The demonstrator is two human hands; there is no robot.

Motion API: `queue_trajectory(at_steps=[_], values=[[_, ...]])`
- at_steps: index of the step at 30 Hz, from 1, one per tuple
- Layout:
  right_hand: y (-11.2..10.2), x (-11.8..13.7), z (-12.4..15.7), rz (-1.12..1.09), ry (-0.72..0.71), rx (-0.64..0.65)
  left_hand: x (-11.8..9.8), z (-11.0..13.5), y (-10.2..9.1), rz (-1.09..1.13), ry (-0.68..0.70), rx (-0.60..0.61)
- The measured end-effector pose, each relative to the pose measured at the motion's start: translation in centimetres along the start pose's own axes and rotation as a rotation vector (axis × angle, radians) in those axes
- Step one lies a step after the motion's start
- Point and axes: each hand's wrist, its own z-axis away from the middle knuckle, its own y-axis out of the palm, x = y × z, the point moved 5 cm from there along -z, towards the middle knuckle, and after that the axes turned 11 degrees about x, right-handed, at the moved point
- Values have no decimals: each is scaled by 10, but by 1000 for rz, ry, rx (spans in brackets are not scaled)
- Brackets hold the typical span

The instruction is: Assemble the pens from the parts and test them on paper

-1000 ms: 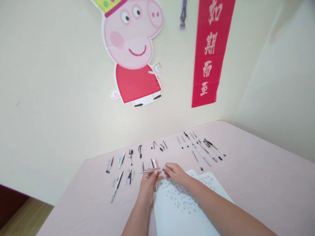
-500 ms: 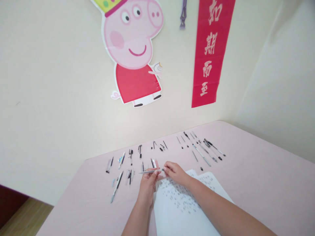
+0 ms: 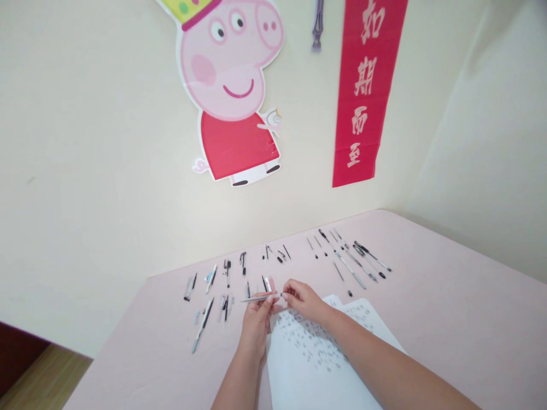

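Observation:
Between the thumb and fingers of my left hand (image 3: 258,314) lies a slim grey pen barrel (image 3: 252,299), held almost level with its thin tip pointing left. My right hand (image 3: 302,299) is closed in a pinch at the barrel's right end, on a small dark end piece (image 3: 281,295). Whether that piece is joined to the barrel is too small to tell. Both hands are above the top edge of white paper sheets (image 3: 316,376) covered with handwritten marks. Just behind my left hand are a few pens, among them a white and red one (image 3: 268,283).
Disassembled pen parts lie in small groups on the left, including a grey and black pen (image 3: 202,326). Several pens and refills, such as a clear pen (image 3: 350,269), lie at the back right. The pink tabletop (image 3: 453,319) meets a wall with a cartoon pig cutout (image 3: 239,142).
My right fingers have shifted very slightly left, toward the barrel. My left hand and the pens on the table stay where they were.

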Motion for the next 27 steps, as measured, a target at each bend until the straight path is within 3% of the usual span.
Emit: queue_trajectory(at_steps=[27], values=[[1, 0, 1, 25, 23, 52, 2, 0, 0, 39, -10, 15]])
